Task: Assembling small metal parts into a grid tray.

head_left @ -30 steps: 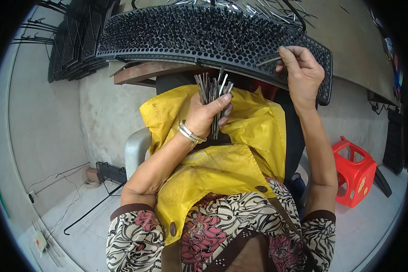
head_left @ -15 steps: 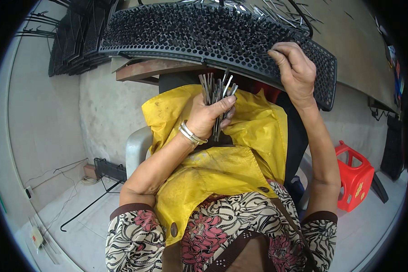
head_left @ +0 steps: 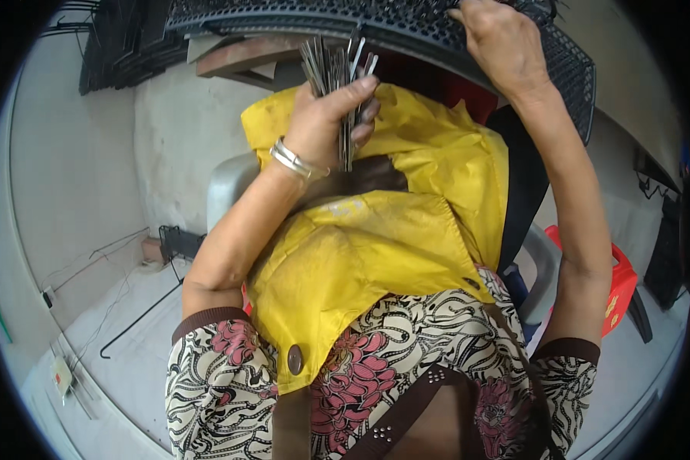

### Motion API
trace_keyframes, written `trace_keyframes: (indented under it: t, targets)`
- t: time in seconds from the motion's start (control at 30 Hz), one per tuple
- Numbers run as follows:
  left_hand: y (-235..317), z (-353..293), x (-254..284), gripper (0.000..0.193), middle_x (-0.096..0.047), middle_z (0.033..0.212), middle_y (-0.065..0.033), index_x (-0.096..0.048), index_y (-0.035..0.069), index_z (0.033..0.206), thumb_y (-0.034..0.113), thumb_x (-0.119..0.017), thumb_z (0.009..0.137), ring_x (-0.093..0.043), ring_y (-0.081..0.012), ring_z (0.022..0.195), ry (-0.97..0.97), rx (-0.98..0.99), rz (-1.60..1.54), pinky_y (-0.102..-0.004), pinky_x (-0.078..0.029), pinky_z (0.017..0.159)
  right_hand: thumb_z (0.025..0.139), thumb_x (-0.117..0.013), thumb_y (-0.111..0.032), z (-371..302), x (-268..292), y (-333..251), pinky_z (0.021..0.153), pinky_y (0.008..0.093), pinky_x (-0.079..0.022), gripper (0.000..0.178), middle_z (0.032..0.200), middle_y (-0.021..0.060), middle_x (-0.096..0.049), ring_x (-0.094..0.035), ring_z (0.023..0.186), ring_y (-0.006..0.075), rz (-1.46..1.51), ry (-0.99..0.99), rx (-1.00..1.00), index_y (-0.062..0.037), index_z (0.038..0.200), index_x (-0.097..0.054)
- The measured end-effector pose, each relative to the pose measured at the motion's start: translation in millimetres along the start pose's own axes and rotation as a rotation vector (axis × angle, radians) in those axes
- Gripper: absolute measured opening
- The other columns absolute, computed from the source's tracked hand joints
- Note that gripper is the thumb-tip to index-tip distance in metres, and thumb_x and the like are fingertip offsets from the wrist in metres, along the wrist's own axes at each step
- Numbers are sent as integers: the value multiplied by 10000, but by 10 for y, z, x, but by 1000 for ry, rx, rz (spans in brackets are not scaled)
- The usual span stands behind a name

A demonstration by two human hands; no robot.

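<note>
My left hand [head_left: 333, 115] is closed round an upright bundle of thin metal strips [head_left: 326, 65], its thumb across the front. The strips are grey and dark, and their uneven ends fan out above my fist. Farther away, on the right, my right hand [head_left: 506, 42] is over a black perforated rack [head_left: 299, 29] with fingertips pinched. Whatever lies between those fingertips is too small and too close to the upper edge to make out. Many dark pieces stand in the rack's holes; only its near part shows.
A yellow apron [head_left: 360, 238] covers my lap. The rack lies above a brown wooden edge [head_left: 245, 57]. A grey chair arm [head_left: 230, 188] is at my left, a red plastic stool [head_left: 619, 287] at my right. Black racks [head_left: 119, 46] hang at the far left.
The view has tilted down, so the rack sits higher and is partly cut off. My right hand has stayed over the rack, fingers pinched; my left hand keeps its bundle.
</note>
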State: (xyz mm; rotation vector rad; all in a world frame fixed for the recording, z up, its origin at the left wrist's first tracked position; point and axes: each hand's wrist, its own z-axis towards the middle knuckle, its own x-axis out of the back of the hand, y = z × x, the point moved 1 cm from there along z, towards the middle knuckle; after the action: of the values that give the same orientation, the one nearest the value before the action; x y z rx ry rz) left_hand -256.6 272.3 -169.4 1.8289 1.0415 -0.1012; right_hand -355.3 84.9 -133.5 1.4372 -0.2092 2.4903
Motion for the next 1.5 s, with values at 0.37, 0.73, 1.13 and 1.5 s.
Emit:
trace_keyframes:
  t: [0.37, 0.73, 1.13, 1.5]
  targets:
    - [148, -162, 160, 160, -497, 591, -55, -506, 59, 823, 166, -619, 787, -426, -119, 402, -30, -69, -23, -230, -323, 372, 733, -633, -104, -824, 100, -825, 512, 339, -433, 156, 597, 178, -540, -546, 520, 270, 808, -462, -222, 37, 718, -568]
    - [4, -313, 90, 149, -496, 590, -50, -495, 67, 821, 156, -609, 788, -429, -123, 401, -8, -76, 13, -234, -331, 373, 627, -617, -36, -1220, -487, -1115, 638, 411, -440, 166, 735, 260, -555, -554, 734, 401, 675, -541, -533, 62, 736, -539]
    - [-75, -341, -161, 168, -485, 567, -37, -488, 63, 731, 154, -610, 801, -441, -119, 393, -130, -31, 28, -225, -331, 349, 778, -568, -1, -850, 79, -507, 485, 197, -445, 122, 694, 64, -601, -560, 568, 85, 1197, 121, -832, 45, 891, -555]
    - [-272, -104, -317, 158, -516, 576, -44, -515, 38, 759, 126, -645, 774, -445, -103, 399, -157, 40, -21, -217, -344, 349, 811, -564, -1, -341, -89, -31, 597, 241, -520, 109, 769, 88, -609, -604, 650, 130, 1196, 513, -704, 48, 905, -539]
